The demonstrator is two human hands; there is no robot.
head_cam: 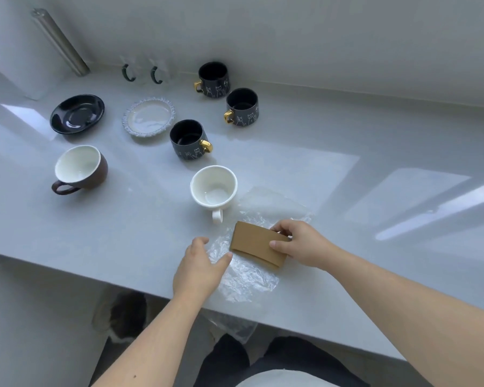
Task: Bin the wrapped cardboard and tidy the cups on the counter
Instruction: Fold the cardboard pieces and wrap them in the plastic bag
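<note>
The right hand (299, 244) pinches the right end of the flat brown cardboard sleeve (256, 244), thumb on top. The left hand (200, 268) rests palm-down, fingers loose, gripping nothing, on the crinkled clear plastic wrap (246, 277) beneath it. A glossy white cup (213, 185) stands at 11 o'clock from the sleeve on the smooth counter (123, 233).
</note>
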